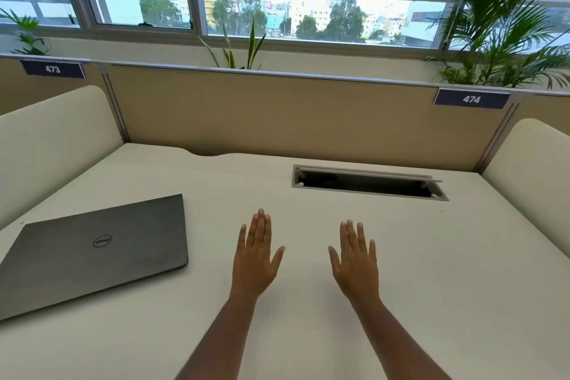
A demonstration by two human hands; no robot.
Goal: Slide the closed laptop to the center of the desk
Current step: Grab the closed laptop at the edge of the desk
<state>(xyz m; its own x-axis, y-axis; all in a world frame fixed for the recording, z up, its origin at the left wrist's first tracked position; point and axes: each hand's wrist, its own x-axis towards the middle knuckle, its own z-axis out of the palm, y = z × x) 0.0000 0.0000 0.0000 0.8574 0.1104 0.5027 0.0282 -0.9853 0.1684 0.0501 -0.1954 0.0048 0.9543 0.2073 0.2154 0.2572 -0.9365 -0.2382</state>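
Observation:
A closed dark grey laptop (95,251) with a round logo on its lid lies flat on the left side of the cream desk (416,271), its left part cut off by the frame edge. My left hand (256,256) is held flat over the middle of the desk, palm down, fingers extended, a short gap to the right of the laptop's right edge. My right hand (356,262) is beside it, further right, also flat and empty. Neither hand touches the laptop.
An open cable slot (367,183) is cut into the desk at the back right. Beige partition panels (277,114) wall the desk at the back and both sides, labelled 473 and 474. Plants (505,25) and windows stand behind.

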